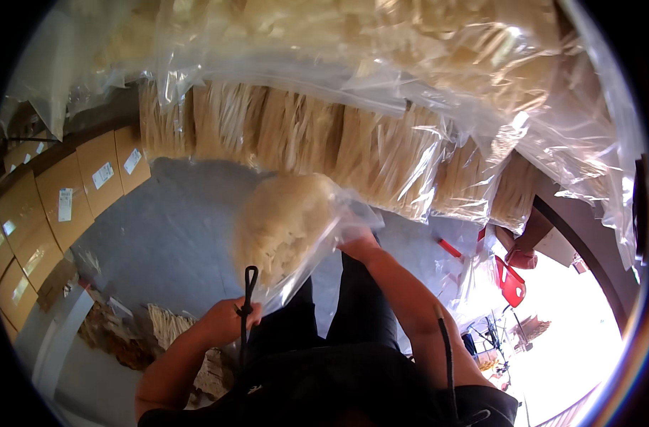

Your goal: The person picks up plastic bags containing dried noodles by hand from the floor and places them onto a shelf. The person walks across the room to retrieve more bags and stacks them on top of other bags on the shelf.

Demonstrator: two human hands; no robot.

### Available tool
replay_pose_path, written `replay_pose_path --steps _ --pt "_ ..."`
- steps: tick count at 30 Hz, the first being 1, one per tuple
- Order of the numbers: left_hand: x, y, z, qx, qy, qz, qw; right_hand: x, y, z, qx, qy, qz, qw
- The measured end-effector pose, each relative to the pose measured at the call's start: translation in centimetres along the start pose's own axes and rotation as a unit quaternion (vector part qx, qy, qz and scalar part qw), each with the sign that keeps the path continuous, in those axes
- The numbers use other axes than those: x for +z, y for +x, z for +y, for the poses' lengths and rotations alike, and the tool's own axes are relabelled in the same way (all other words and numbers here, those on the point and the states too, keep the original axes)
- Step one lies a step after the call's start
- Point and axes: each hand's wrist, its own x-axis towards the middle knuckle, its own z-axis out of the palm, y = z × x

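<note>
A: Status: we've got a clear plastic bag [296, 220] of pale dried strips up in front of us, above the knees. Left hand [228, 320] is closed on the bag's lower corner, by a black cord [249, 299] hanging past it.

B: Right hand?

A: Right hand [356, 245] is under the bag's far side, mostly hidden by the plastic. It bears the bag, but we can't tell how the fingers sit.

B: Progress?

A: The bag looks well filled and is off the floor, carried between both hands. Whether its mouth is closed, we can't see. Our read: filling is about done, placing isn't.

B: What's around us?

A: Stacked bundles of pale strips [324, 135] wrapped in clear sheeting dead ahead, touching nothing we hold. More large clear bags [424, 50] overhead. Cardboard boxes [61, 199] lined up on the left. Loose strips and scraps [164, 327] on the grey floor [175, 235] below the left arm, so some material is unbagged.
</note>
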Motion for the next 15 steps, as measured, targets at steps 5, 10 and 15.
replay_pose_path --steps 5,10,15 --pt "1.3 -0.8 -3.2 -0.010 0.155 -0.081 0.985 2.7 -7.7 -0.8 0.108 0.015 -0.073 0.991" --pt "-1.6 0.8 -0.4 0.108 0.087 -0.040 0.990 2.3 -8.7 -0.8 -0.054 0.059 0.146 0.986" --pt "-9.6 7.4 8.2 0.158 -0.203 0.132 0.957 -5.0 -0.4 -1.7 0.073 0.230 0.223 0.944"
